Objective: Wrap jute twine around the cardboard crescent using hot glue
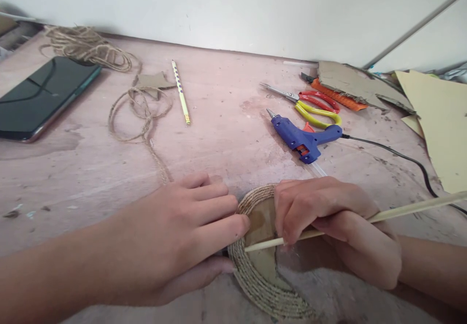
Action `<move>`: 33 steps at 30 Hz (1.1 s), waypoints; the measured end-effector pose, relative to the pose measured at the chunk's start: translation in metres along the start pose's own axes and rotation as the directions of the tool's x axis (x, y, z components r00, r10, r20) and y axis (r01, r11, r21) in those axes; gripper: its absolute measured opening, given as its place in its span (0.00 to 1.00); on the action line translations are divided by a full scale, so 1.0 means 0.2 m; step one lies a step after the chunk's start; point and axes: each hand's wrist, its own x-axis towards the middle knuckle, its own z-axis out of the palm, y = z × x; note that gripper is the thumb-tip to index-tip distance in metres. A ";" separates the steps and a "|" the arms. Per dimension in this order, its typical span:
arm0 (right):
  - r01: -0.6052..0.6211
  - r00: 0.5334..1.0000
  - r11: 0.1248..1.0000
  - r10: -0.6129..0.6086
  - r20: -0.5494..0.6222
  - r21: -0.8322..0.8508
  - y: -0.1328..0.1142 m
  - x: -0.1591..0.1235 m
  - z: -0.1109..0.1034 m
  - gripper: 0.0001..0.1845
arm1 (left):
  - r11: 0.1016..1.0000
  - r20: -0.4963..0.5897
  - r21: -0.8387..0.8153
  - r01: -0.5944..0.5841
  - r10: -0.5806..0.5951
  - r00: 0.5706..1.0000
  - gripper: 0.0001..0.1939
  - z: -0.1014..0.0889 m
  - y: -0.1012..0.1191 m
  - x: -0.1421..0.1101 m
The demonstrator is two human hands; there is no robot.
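Observation:
A crescent-shaped cardboard piece [268, 261] lies at the front of the table, its curved outer band covered with rows of jute twine [251, 278]. My left hand [189, 231] grips the crescent's left edge, fingers on top and thumb low at the side. In my right hand [335, 222] is a thin wooden stick [412, 211], closed in the fingers and slanting down to the left. Its tip touches or nearly touches the inner edge of the twine rows. The right fingertips also rest by the crescent's upper right part. Loose twine [156, 156] runs from behind my left hand.
A blue glue gun [306, 139] with a black cord [397, 156] lies behind my right hand, beside red-and-yellow-handled scissors [317, 107]. Cardboard scraps [357, 83] and yellow sheets [445, 124] are at right. At left are a phone [47, 95], a twine bundle [87, 46], a cardboard star [151, 81] and a pencil [180, 93].

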 end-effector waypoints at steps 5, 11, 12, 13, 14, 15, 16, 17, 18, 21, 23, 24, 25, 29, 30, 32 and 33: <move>-0.010 1.000 1.000 0.010 -0.015 0.008 0.00 -0.01 0.01 0.19 | 1.000 0.011 0.028 -0.002 0.002 1.000 0.18 0.00 0.00 0.00; -0.058 0.998 0.998 0.058 0.010 -0.019 -0.01 -0.01 0.00 0.20 | 1.000 -0.001 -0.009 0.028 -0.028 1.000 0.18 0.01 -0.01 0.00; -0.060 0.998 0.998 0.061 0.014 -0.020 -0.01 -0.01 0.00 0.20 | 0.999 0.006 -0.015 0.034 -0.034 0.999 0.18 0.01 -0.01 0.00; -0.060 0.998 0.998 0.060 0.017 -0.020 -0.01 -0.02 0.00 0.20 | 0.999 0.011 -0.022 0.035 -0.035 0.999 0.17 0.01 -0.01 0.00; -0.060 0.998 0.998 0.061 0.017 -0.019 -0.01 -0.02 0.00 0.20 | 0.999 0.012 -0.030 0.035 -0.034 0.999 0.17 0.01 -0.01 0.00; -0.058 0.998 0.998 0.058 0.012 -0.013 -0.01 -0.02 0.00 0.20 | 0.999 0.012 -0.037 0.036 -0.036 0.999 0.17 0.01 0.00 0.00; -0.055 0.998 0.998 0.055 0.002 -0.003 -0.01 -0.02 0.01 0.20 | 0.999 0.007 -0.041 0.036 -0.036 0.999 0.16 0.01 -0.01 0.01; -0.055 0.998 0.998 0.055 -0.013 0.014 -0.01 -0.02 0.01 0.20 | 0.998 0.004 -0.044 0.036 -0.035 0.999 0.15 0.01 -0.01 0.01; -0.067 0.997 0.997 0.069 -0.041 0.042 -0.01 -0.02 0.01 0.20 | 0.998 0.003 -0.048 0.032 -0.032 0.999 0.14 0.01 -0.01 0.01; -0.160 0.972 0.975 0.183 -0.145 0.153 -0.04 -0.01 0.01 0.18 | 0.999 -0.001 -0.046 0.020 -0.020 1.000 0.12 0.02 -0.01 0.00; -0.223 0.950 0.952 0.261 -0.174 0.210 -0.06 -0.02 0.01 0.14 | 0.999 -0.012 -0.040 0.023 -0.024 1.000 0.12 0.02 -0.02 0.00; -0.225 0.948 0.950 0.264 -0.176 0.216 -0.07 -0.03 0.01 0.13 | 0.999 -0.016 -0.043 0.027 -0.027 0.999 0.13 0.02 -0.02 0.00; -0.198 0.957 0.962 0.232 -0.173 0.189 -0.08 -0.04 0.01 0.14 | 0.998 -0.012 -0.053 0.035 -0.036 0.999 0.13 0.02 -0.03 0.00; -0.032 0.986 0.982 0.000 -0.167 -0.186 -0.09 -0.13 0.03 0.24 | 0.981 0.029 -0.173 0.093 -0.089 0.996 0.11 0.00 -0.04 0.00; 0.018 0.987 0.962 -0.060 -0.147 -0.272 -0.08 -0.15 0.04 0.24 | 0.973 0.040 -0.204 0.109 -0.103 0.994 0.10 0.00 -0.05 0.00; 0.091 0.987 0.928 -0.133 -0.093 -0.362 -0.07 -0.16 0.05 0.20 | 0.961 0.043 -0.251 0.115 -0.107 0.993 0.08 -0.01 -0.05 0.00; 0.117 0.986 0.919 -0.154 -0.070 -0.378 -0.07 -0.16 0.05 0.19 | 0.958 0.045 -0.260 0.119 -0.111 0.993 0.07 -0.02 -0.05 0.00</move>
